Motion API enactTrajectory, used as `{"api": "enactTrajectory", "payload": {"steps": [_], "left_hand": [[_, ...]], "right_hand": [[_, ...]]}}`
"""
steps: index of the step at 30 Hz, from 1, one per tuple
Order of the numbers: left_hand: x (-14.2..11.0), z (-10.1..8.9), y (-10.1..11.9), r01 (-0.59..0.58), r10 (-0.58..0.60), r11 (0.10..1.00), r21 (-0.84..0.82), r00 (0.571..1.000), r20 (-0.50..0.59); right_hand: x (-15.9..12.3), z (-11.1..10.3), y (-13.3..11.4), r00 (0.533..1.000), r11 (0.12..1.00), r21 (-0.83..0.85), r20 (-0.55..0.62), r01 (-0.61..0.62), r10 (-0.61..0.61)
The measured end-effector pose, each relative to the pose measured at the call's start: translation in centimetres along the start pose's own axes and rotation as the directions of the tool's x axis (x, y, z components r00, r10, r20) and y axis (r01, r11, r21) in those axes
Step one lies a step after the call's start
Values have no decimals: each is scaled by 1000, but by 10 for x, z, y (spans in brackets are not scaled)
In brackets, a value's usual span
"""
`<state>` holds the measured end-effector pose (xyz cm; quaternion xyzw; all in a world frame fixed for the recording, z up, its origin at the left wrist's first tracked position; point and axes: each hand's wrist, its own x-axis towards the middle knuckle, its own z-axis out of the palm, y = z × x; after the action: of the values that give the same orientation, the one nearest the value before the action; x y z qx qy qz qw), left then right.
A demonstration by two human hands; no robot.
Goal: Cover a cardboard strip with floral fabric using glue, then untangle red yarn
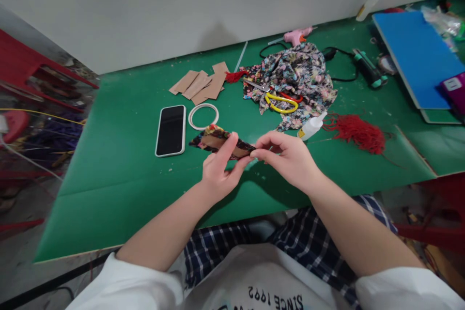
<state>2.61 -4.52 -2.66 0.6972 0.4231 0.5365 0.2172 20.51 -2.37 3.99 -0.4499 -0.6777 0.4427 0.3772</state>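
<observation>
Lettering [275, 298] on the shirt [232, 276] reads "SINCE 1992"; both hands [218, 169] [290, 157] pinch a floral-edged brown strip [212, 143].

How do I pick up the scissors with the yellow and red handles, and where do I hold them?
Probably best by the yellow handle loop, coming from the near side of the table. The scissors lie on the floral fabric with that loop toward the person, while the metal blades point left and slightly away.
</observation>
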Motion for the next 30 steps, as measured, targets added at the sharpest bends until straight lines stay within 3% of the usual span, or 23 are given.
{"api": "enactTrajectory", "payload": {"steps": [3,8,16,22,30], "left_hand": [[9,-1,11,182,-179,978,-106,983,40],[20,-2,28,315,-296,915,-253,949,111],[15,-3,17,329,-306,924,-196,942,138],[17,-5,17,383,-338,888,-253,919,203],[18,-3,19,369,-322,896,-246,922,214]], "right_hand": [[2,-3,4,993,988,120,80,-100,91],[2,-11,8,976,978,161,195,-130,97],[2,-8,2,993,995,-94,117,-22,33],[1,-8,5,992,996,-83,124,-25,35],[2,-9,9,988,997,9,133,-75,74]]}}
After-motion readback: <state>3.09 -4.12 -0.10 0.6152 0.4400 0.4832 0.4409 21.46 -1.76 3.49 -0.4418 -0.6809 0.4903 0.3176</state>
